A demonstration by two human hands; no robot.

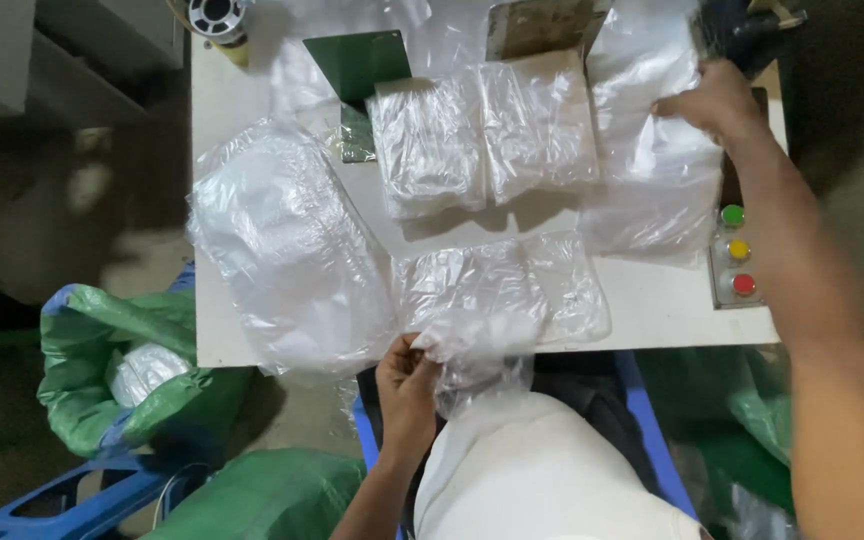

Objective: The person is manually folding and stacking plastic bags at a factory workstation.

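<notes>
Head view gives me a straight look down over a white surface [642, 300] covered in clear plastic bags. My left hand [407, 385] sits at the near edge of the surface, fingers pinched shut on a crumpled clear bag [477, 350] that hangs off the edge toward my lap. My right hand [712, 100] reaches far out to the back right, fingers curled down onto a large clear bag [652, 170] that lies spread there; it grips the film near the bag's top edge. Between the two hands I see a flat stack of bags [497, 285] just behind the crumpled one, touching it, and further back two thicker bundles of bags [482, 140] side by side. Off to the left a big loose bag [282, 250] sprawls across the surface and droops over its near edge. A green metal plate [362, 65] stands tilted at the back, just beside the bundles. On the right edge, near my forearm, sits a small control box [737, 255] with a green, a yellow and a red button in a row. Down on the floor at left, a green sack [102, 360] stands open with more clear film inside. Blue plastic stool [652, 420] edges show under my legs.
</notes>
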